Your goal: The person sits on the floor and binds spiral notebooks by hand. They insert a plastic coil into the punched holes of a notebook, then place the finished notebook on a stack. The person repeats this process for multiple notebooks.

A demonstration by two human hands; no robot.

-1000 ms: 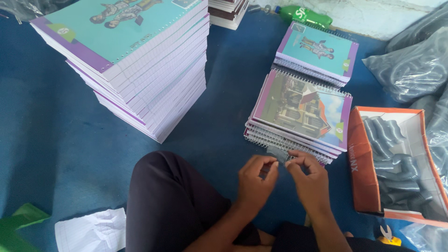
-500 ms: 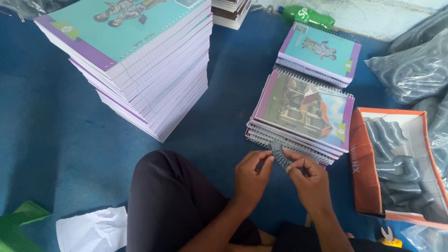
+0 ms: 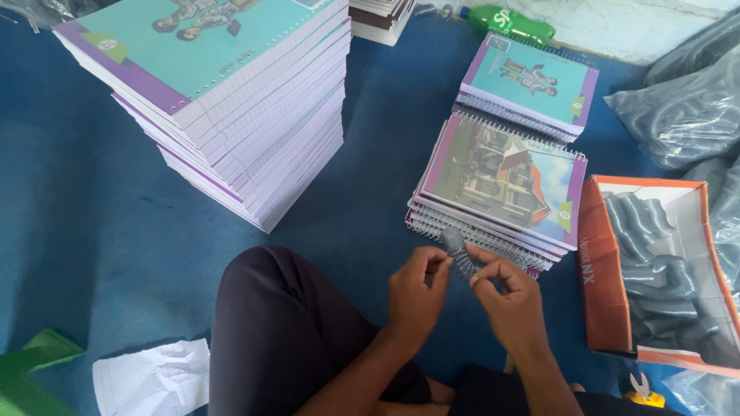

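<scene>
My left hand (image 3: 416, 289) and my right hand (image 3: 505, 296) meet in front of my knee, both pinching a short grey wire spiral coil (image 3: 461, 254) between the fingertips. Just beyond the coil lies a pile of spiral-bound notebooks (image 3: 501, 189) with a house picture on the top cover. A second, smaller pile of bound notebooks (image 3: 532, 85) with a teal cover sits behind it. A tall stack of unbound notebooks (image 3: 231, 100) with punched edges stands at the left.
An orange-sided cardboard box (image 3: 597, 285) holding grey spiral coils sits at the right, with grey plastic bags (image 3: 678, 100) behind it. A green bottle (image 3: 509, 21) lies by the wall. Crumpled white paper (image 3: 154, 377) and a green scrap (image 3: 35, 366) lie on the blue floor (image 3: 77, 216).
The coil has shifted slightly upward and to the right between my fingers, now angled toward the near notebook pile. My hands stay close together.
</scene>
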